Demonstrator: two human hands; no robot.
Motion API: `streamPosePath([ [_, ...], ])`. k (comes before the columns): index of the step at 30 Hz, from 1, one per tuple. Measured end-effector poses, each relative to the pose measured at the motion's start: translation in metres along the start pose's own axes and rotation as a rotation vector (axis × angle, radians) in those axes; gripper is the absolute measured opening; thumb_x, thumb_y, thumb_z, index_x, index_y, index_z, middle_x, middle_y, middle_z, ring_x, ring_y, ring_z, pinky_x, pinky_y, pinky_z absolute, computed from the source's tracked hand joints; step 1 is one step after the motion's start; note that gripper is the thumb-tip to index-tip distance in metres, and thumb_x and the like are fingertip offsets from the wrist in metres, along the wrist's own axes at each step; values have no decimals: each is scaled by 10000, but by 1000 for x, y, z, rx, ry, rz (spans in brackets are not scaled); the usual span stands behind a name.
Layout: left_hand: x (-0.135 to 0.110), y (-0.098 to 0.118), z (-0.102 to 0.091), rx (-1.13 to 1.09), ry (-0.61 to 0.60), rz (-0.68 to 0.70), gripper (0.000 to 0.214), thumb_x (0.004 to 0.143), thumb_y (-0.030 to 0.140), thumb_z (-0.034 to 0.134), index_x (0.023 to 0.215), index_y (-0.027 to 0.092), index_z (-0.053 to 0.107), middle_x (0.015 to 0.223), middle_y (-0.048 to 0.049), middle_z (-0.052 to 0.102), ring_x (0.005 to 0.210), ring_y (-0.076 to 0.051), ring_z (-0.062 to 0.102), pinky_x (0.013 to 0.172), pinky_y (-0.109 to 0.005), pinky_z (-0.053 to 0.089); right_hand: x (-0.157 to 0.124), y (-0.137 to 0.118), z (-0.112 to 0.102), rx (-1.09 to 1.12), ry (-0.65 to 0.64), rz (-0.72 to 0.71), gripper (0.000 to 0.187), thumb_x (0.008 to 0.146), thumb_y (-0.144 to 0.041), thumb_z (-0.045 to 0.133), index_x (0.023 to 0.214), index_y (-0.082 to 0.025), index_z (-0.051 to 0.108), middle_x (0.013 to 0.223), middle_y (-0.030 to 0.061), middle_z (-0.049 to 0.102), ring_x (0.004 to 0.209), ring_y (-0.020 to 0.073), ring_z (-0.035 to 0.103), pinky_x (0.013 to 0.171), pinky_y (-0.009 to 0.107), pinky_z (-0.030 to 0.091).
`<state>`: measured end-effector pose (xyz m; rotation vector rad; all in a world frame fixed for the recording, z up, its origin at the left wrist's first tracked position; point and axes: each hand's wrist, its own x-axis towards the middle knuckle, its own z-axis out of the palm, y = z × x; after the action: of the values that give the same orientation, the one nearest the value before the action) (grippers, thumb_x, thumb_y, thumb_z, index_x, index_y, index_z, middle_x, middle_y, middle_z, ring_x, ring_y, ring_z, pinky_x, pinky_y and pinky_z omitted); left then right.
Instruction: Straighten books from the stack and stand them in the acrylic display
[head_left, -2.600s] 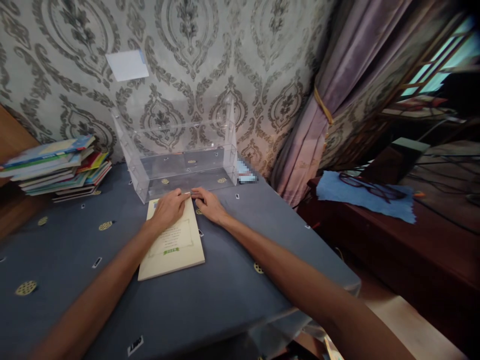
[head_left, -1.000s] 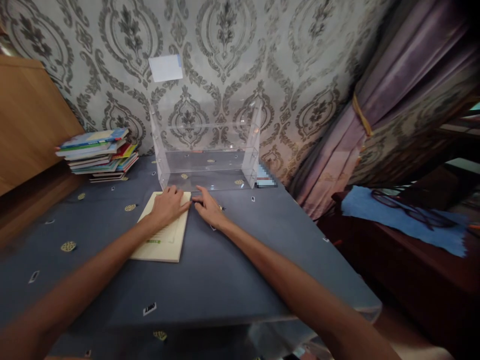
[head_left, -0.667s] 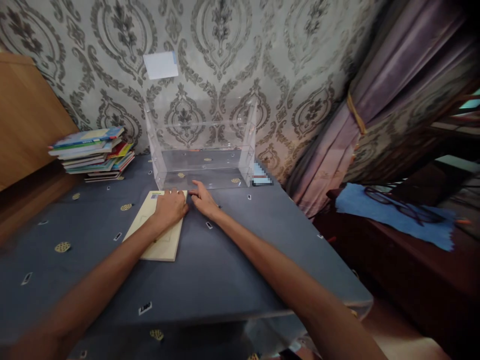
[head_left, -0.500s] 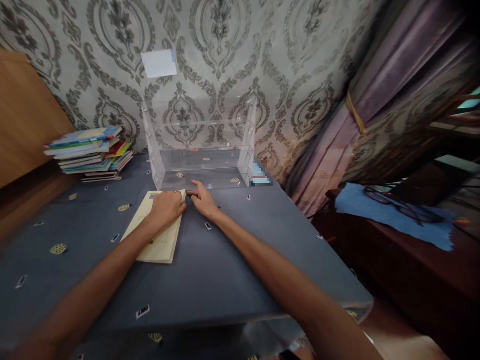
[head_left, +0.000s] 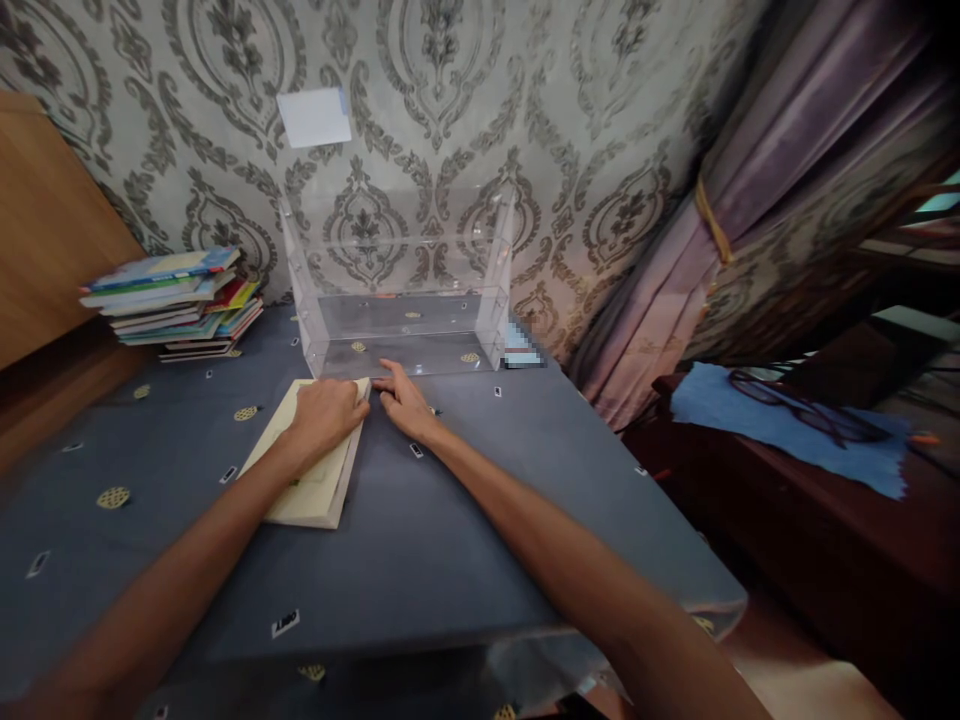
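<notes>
A pale yellow book point(head_left: 319, 505) lies flat on the dark cloth-covered table, its page edges showing along the right side. My left hand point(head_left: 328, 412) rests on the upper part of the book, fingers bent over towards its far right corner; the fingertips are partly hidden. Just right of that corner is my right hand point(head_left: 406, 402), low over the cloth, with the index finger stretched out and the others loosely bent. Nothing shows in its fingers. Beyond both hands stands a clear acrylic rack point(head_left: 401, 348) with stepped shelves.
On the left, a stack of books point(head_left: 176, 300) stands beside a wooden cabinet point(head_left: 56, 240). A pixelated item point(head_left: 523, 347) lies right of the rack. Further right, a tied purple curtain point(head_left: 667, 280) hangs near glasses point(head_left: 817, 410) on a blue cloth point(head_left: 720, 400).
The view has shifted slightly. My left hand and the book's visible cover have moved a little to the left, with more of the page edge showing. My right hand stays nearly in place.
</notes>
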<state>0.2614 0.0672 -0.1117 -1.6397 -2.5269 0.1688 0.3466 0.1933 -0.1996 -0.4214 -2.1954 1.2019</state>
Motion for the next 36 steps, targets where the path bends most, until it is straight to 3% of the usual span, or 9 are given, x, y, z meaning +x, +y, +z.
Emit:
streamPosePath([
  [3,-2,3,7,34,40,28,384,923,347,419,949,123,730,1029,-188,722,978,-338,673,729,-388,476,-3,-4,-1,-22,-13,-5,672,821,-66,448,1478,-88,309,1269,179,660,1289,240,555,1132,466,394],
  [10,-3,-2,13,42,65,66,438,974,408,388,995,136,730,1062,-179,706,1040,-332,652,774,-398,499,-10,-12,0,-225,-98,-83,617,827,-46,429,1431,-165,391,1326,128,628,1279,252,534,1111,492,394],
  [13,-8,-24,16,-73,57,167,487,992,482,363,1034,167,732,1154,-148,702,1117,-309,631,898,-414,487,-12,-15,0,-301,-114,-94,595,836,-38,426,1420,-152,403,1340,136,621,1279,260,525,1100,480,403],
  [15,-18,-44,20,-207,41,287,518,986,547,363,1174,198,697,1306,-118,653,1232,-294,576,1009,-421,450,-12,-16,0,-338,-119,-101,590,837,-34,423,1418,-137,408,1345,151,618,1270,269,529,1089,477,413],
  [20,-67,-87,30,-377,-156,514,718,894,698,484,1486,294,444,1585,-61,392,1438,-292,387,1148,-424,360,-13,-17,1,-403,-128,-126,591,843,-43,416,1424,-147,408,1331,147,625,1246,278,540,1055,469,442],
  [22,-88,-94,33,-367,-162,539,758,876,689,533,1528,347,354,1620,-37,324,1465,-300,341,1169,-442,341,-13,-18,1,-416,-139,-124,582,847,-55,415,1425,-128,408,1324,155,627,1243,290,540,1054,471,440],
  [26,-112,-92,40,-343,-51,529,692,933,601,516,1545,352,312,1624,-46,313,1472,-287,332,1177,-457,348,-13,-20,-1,-415,-161,-135,585,850,-72,415,1433,-105,396,1344,170,613,1238,307,542,1061,491,429],
  [32,-112,-79,49,-313,135,586,561,983,525,468,1473,253,465,1518,-97,486,1430,-264,410,1173,-476,371,-21,-25,-2,-333,-171,-164,578,856,-64,415,1428,-140,406,1341,135,632,1247,289,535,1074,505,407],
  [36,-112,-73,52,-330,221,584,467,1015,461,418,1414,252,541,1450,-83,565,1378,-248,484,1145,-478,414,-35,-32,0,-285,-167,-166,584,840,-46,426,1406,-188,450,1244,83,693,1207,269,557,1060,490,407],
])
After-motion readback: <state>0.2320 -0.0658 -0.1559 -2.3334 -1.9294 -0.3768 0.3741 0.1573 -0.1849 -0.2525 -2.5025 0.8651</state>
